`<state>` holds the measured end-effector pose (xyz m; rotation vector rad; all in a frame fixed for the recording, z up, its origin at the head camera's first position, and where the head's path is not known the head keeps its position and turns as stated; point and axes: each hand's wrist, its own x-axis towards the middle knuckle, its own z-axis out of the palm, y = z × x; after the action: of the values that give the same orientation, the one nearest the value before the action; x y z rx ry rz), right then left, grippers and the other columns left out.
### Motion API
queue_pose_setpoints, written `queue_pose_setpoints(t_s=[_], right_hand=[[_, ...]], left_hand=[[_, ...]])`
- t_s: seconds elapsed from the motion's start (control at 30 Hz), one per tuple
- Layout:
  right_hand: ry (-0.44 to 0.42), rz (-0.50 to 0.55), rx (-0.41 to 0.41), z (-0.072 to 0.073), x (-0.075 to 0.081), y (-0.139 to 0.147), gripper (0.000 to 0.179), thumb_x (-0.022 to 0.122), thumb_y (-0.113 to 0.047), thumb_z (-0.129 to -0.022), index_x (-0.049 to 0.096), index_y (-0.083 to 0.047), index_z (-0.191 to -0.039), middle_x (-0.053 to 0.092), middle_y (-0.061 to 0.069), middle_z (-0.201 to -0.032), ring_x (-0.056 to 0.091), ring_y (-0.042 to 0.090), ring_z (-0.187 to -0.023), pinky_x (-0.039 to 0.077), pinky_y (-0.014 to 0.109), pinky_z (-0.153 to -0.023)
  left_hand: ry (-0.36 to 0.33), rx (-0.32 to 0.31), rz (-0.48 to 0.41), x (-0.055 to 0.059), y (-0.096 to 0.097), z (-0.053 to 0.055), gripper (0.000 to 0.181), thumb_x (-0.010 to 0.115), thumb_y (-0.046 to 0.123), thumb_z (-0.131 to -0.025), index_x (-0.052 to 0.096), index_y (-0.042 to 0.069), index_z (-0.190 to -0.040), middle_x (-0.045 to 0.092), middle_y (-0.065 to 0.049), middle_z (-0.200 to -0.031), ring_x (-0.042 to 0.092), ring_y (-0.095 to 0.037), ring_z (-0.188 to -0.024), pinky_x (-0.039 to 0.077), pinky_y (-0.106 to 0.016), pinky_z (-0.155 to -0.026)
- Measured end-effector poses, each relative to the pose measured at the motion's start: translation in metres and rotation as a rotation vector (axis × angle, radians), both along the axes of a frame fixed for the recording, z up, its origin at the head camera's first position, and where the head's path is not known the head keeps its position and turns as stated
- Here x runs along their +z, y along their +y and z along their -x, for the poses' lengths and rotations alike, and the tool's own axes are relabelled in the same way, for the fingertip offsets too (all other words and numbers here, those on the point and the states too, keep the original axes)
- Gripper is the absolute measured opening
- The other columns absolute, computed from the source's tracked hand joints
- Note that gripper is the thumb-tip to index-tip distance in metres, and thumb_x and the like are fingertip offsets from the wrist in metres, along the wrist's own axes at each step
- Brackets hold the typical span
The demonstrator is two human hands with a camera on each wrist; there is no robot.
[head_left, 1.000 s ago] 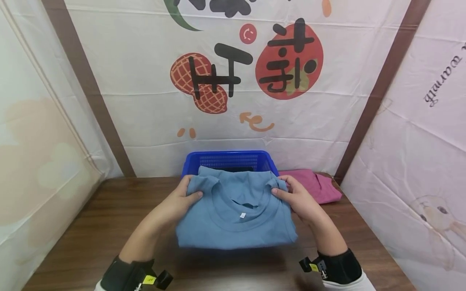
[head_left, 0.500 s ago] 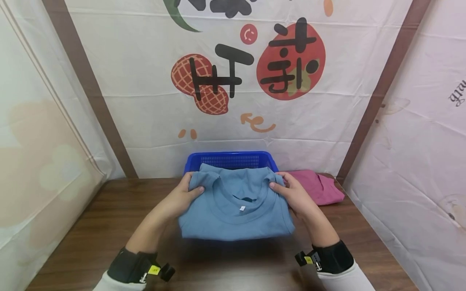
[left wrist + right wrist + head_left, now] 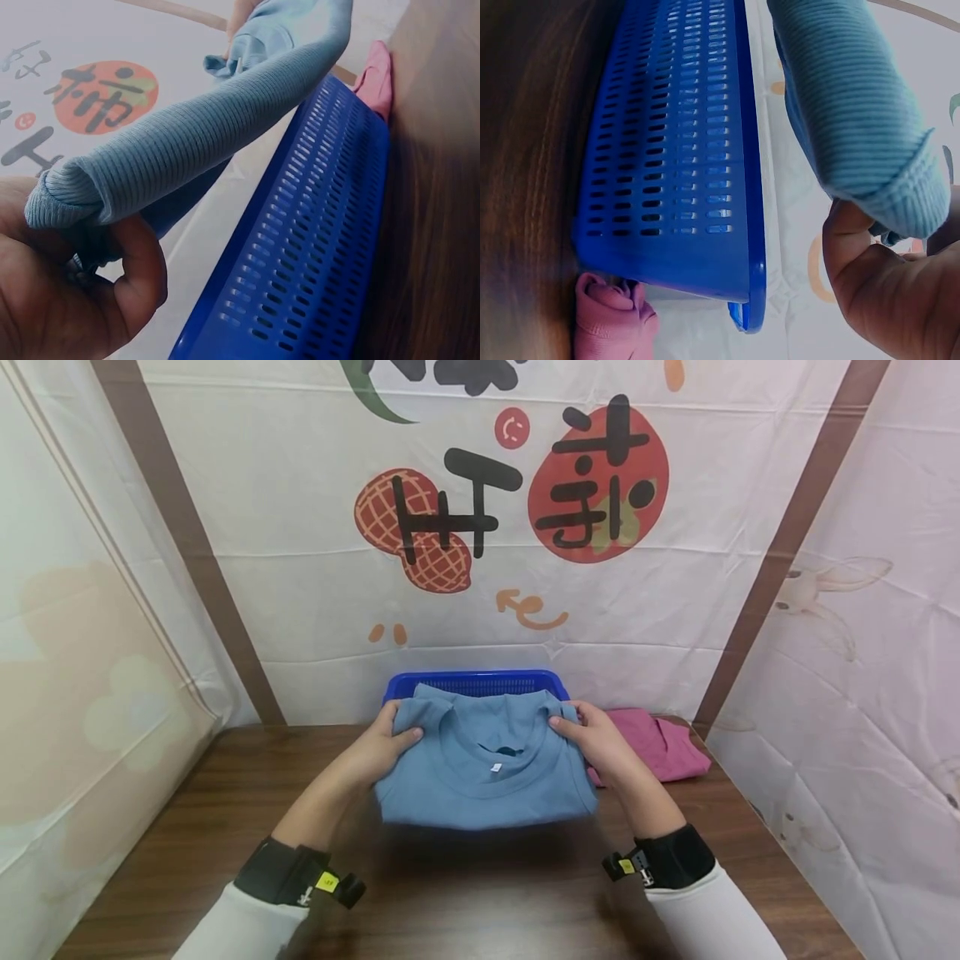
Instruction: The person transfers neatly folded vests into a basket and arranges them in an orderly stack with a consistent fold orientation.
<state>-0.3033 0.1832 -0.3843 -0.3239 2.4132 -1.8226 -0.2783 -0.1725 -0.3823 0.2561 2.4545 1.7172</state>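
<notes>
A folded blue ribbed shirt [image 3: 487, 793], with a small white tag at its round neckline, hangs level between both hands. My left hand [image 3: 381, 747] pinches its left shoulder, thumb on top and fingers underneath. At the right shoulder my right hand [image 3: 596, 739] grips the cloth the same way. Behind and below the shirt stands a blue plastic basket [image 3: 480, 677] with slotted walls; the shirt covers most of it in the head view. Both wrist views show the shirt raised above the rim of the basket [image 3: 322, 202].
Right of the basket, a folded pink garment [image 3: 660, 747] lies on the brown wooden table [image 3: 300, 802]. A printed white cloth wall [image 3: 315, 610] rises close behind the basket, with more cloth walls at both sides.
Both hands have carried the blue shirt forward, farther over the basket, keeping the same grip. The basket and the pink garment have stayed in place.
</notes>
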Motion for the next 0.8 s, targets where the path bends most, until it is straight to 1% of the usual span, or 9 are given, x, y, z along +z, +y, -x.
queue_pose_setpoints(t_s=[0.1, 0.17, 0.3, 0.47, 0.63, 0.8], right_hand=[[0.023, 0.002, 0.017, 0.007, 0.003, 0.000, 0.041, 0.061, -0.028, -0.104, 0.053, -0.001, -0.133, 0.063, 0.011, -0.112, 0.063, 0.018, -0.094, 0.053, 0.030, -0.083], [0.030, 0.003, 0.015, 0.011, 0.005, -0.001, 0.039, 0.061, -0.028, -0.104, 0.054, -0.001, -0.132, 0.064, 0.010, -0.112, 0.063, 0.017, -0.095, 0.053, 0.030, -0.083], [0.013, -0.004, 0.013, 0.019, 0.009, -0.003, 0.042, 0.062, -0.028, -0.103, 0.053, -0.003, -0.135, 0.064, 0.011, -0.121, 0.063, 0.018, -0.101, 0.052, 0.031, -0.088], [0.008, -0.028, 0.003, 0.031, 0.014, -0.005, 0.047, 0.063, -0.029, -0.102, 0.052, -0.004, -0.140, 0.060, 0.015, -0.132, 0.060, 0.024, -0.111, 0.049, 0.036, -0.096], [-0.008, -0.043, -0.020, 0.042, 0.017, -0.005, 0.049, 0.065, -0.029, -0.102, 0.050, -0.004, -0.141, 0.058, 0.016, -0.137, 0.057, 0.027, -0.117, 0.047, 0.042, -0.102], [-0.013, -0.040, -0.019, 0.053, 0.018, -0.006, 0.052, 0.065, -0.030, -0.101, 0.049, -0.005, -0.144, 0.059, 0.016, -0.138, 0.059, 0.026, -0.118, 0.048, 0.043, -0.102]], left_hand=[[0.011, 0.014, 0.006, 0.000, 0.001, 0.005, 0.055, 0.045, 0.014, -0.109, 0.016, 0.006, -0.155, 0.031, -0.024, -0.153, 0.032, -0.039, -0.141, 0.023, -0.059, -0.119], [0.024, 0.022, 0.028, 0.001, 0.001, 0.009, 0.054, 0.045, 0.014, -0.109, 0.016, 0.005, -0.154, 0.031, -0.025, -0.153, 0.032, -0.039, -0.141, 0.023, -0.059, -0.119], [0.024, 0.038, 0.048, 0.002, 0.002, 0.015, 0.053, 0.045, 0.015, -0.109, 0.018, 0.005, -0.154, 0.032, -0.024, -0.153, 0.033, -0.038, -0.140, 0.023, -0.058, -0.119], [0.000, 0.054, 0.026, 0.004, 0.003, 0.022, 0.053, 0.045, 0.017, -0.109, 0.017, 0.008, -0.154, 0.031, -0.023, -0.154, 0.030, -0.038, -0.143, 0.021, -0.058, -0.120], [-0.012, 0.059, 0.028, 0.006, 0.004, 0.030, 0.056, 0.044, 0.018, -0.110, 0.014, 0.009, -0.156, 0.026, -0.022, -0.158, 0.024, -0.038, -0.148, 0.017, -0.059, -0.122], [-0.021, 0.063, 0.022, 0.009, 0.003, 0.039, 0.059, 0.044, 0.017, -0.110, 0.012, 0.011, -0.158, 0.024, -0.021, -0.160, 0.022, -0.038, -0.150, 0.016, -0.059, -0.123]])
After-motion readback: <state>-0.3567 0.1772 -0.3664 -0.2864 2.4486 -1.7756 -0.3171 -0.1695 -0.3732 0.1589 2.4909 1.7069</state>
